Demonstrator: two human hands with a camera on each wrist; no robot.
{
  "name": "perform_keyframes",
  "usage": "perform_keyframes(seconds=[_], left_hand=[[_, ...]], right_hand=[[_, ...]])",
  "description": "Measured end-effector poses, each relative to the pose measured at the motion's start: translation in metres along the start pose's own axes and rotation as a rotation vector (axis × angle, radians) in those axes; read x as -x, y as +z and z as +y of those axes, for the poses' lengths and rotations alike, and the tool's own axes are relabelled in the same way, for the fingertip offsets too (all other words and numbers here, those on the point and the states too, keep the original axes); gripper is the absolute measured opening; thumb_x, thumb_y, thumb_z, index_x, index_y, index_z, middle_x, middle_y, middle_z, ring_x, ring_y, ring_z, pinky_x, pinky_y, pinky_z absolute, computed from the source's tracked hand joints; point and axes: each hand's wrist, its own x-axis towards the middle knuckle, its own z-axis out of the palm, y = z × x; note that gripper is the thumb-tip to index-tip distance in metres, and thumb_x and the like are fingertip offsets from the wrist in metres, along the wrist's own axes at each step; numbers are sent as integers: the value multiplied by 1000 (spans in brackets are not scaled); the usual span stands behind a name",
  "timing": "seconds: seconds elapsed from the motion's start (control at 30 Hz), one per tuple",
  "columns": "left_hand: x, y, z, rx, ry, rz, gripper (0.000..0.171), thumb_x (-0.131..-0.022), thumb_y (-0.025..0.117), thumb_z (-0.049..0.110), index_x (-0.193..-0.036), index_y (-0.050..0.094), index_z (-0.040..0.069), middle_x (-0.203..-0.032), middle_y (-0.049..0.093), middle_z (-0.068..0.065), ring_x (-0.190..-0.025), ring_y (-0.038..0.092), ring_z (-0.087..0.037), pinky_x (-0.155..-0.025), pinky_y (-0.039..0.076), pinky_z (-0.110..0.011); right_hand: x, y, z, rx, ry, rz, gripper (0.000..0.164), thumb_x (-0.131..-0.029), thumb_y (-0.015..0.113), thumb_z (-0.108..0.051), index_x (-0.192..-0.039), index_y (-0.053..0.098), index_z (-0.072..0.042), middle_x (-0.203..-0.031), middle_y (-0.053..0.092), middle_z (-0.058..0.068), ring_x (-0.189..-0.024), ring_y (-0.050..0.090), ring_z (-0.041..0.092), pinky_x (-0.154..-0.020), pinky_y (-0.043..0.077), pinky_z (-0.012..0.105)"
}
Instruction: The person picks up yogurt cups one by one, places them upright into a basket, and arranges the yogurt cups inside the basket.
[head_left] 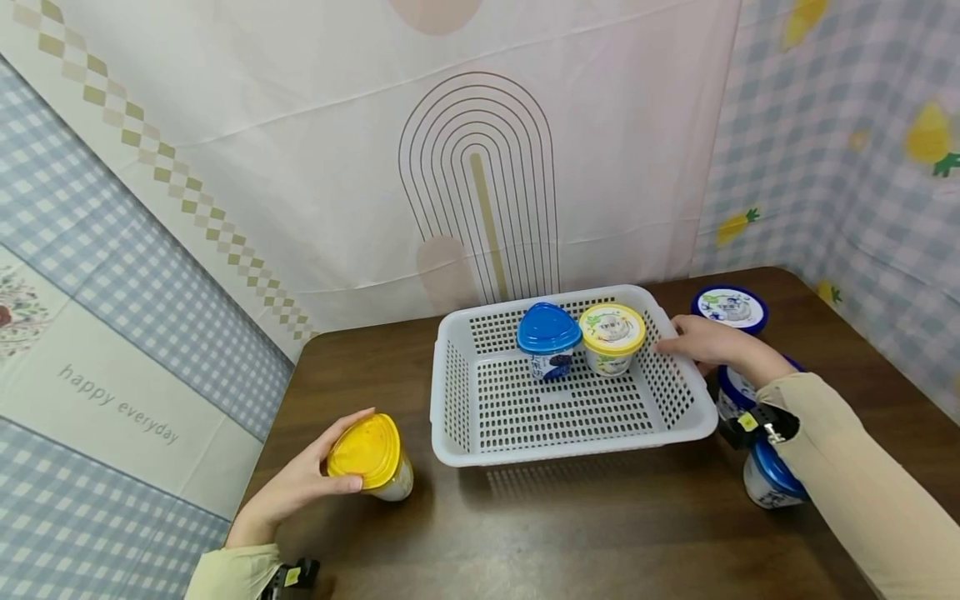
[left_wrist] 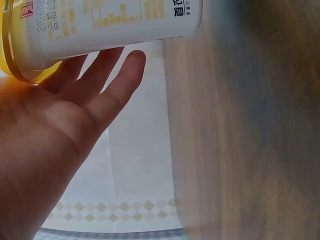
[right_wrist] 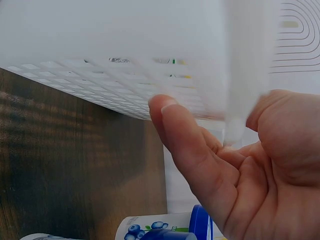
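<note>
In the head view my left hand [head_left: 300,485] grips a tub with a yellow lid [head_left: 367,450] at the table's left, thumb and fingers spread across its top. The left wrist view shows this tub's white printed side [left_wrist: 115,25] against the fingers. My right hand [head_left: 714,340] holds the right rim of a white perforated basket [head_left: 570,450], thumb over the edge and fingers curled underneath, as the right wrist view shows. Inside the basket sit a blue-lidded tub [head_left: 550,332] and a tub with a yellow-rimmed lid [head_left: 613,333], side by side toward the back.
Right of the basket stand a tub with a dark blue-rimmed lid [head_left: 730,308], a similar one [head_left: 737,388] partly behind my right wrist, and a blue-lidded tub [head_left: 772,477] beside the forearm. A patterned cloth [head_left: 360,167] hangs behind the brown wooden table [head_left: 540,533].
</note>
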Motion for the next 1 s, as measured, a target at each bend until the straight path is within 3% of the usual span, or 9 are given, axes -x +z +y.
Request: perform_keyframes(seconds=[0.17, 0.47, 1.0], left_hand=[[-3, -4, 6, -46, -16, 46, 81, -92, 70, 4, -159, 26, 12, -157, 30, -18, -121, 51, -13, -96, 45, -22], [-8, -11, 15, -92, -36, 73, 79, -94, 69, 6, -160, 27, 21, -158, 30, -16, -121, 52, -11, -94, 47, -21], [-20, -24, 27, -141, 4, 113, 77, -95, 68, 5, -159, 27, 17, -151, 37, -20, -117, 54, -12, -93, 48, -20]], right_hand=[[2, 0, 0, 9, -4, 4, 45, -104, 53, -19, -127, 36, 16, -104, 67, 30, -83, 73, 34, -68, 61, 45], [0, 0, 0, 9, 1, 3, 43, -104, 53, -18, -125, 37, 15, -102, 68, 28, -83, 73, 33, -67, 61, 45], [0, 0, 0, 5, -6, -4, 44, -104, 53, -19, -127, 37, 16, -103, 67, 29, -83, 73, 34, -67, 61, 45]])
